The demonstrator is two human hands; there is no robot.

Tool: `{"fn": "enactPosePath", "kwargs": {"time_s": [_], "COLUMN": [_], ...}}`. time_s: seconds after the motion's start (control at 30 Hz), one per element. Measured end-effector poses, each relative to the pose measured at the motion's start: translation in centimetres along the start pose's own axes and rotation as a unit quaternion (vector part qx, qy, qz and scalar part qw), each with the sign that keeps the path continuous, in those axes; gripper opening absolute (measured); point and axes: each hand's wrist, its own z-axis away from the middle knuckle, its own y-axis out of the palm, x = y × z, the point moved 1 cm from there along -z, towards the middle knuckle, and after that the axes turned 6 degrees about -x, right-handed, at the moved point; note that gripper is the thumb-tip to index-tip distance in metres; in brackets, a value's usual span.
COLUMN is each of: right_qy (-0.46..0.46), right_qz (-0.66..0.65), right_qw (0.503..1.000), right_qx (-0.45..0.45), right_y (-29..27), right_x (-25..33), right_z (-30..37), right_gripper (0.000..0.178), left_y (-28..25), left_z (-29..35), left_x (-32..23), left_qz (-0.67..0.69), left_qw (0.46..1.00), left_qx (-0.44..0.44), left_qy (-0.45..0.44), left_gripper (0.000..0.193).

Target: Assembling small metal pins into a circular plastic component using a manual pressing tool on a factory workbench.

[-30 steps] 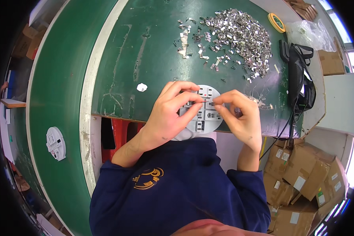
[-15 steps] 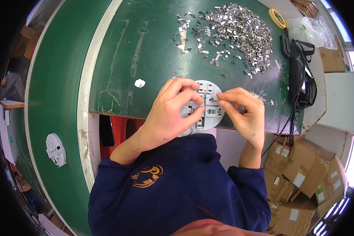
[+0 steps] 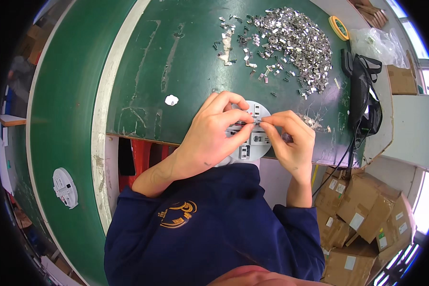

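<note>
A round grey plastic socket base with slots and recesses lies at the table's front edge, partly covered by my hands. My left hand reaches over its left half, thumb and forefinger pinched together. My right hand comes in from the right, its thumb and fingertips pinched on a small metal piece that barely shows. The fingertips of both hands nearly meet above the base. Whether the left fingertips also grip something is hidden. Something dark shows in the curl of my right hand, too small to name.
A large heap of small metal clips covers the far right of the green table. Yellow tape, a black mesh bag and cardboard boxes are at right. Another grey base sits on the green belt.
My left thumb and forefinger have closed into a pinch and moved right, toward the right fingertips. The right hand stays pinched, slightly lower. The base on the belt appears slightly farther left and lower.
</note>
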Motion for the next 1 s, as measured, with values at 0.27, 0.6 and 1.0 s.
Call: {"fn": "enactPosePath", "kwargs": {"time_s": [0.27,0.6,1.0], "right_qy": [-0.001,0.02,0.087], "right_qz": [0.004,-0.005,-0.046], "right_qw": [1.0,0.999,0.995], "right_qx": [0.01,0.026,0.032], "right_y": [0.09,0.03,0.31], "right_x": [0.19,0.18,-0.29], "right_z": [-0.11,-0.36,-0.84], "right_gripper": [0.01,0.007,0.004], "left_y": [0.06,0.06,0.1], "left_z": [-0.16,-0.12,-0.04], "left_x": [0.23,0.58,0.96], "left_qz": [-0.004,0.008,0.022], "left_qw": [1.0,1.0,1.0], "left_qx": [-0.002,-0.002,-0.007], "left_qy": [0.012,0.014,0.005], "left_gripper": [0.014,0.014,0.014]}}
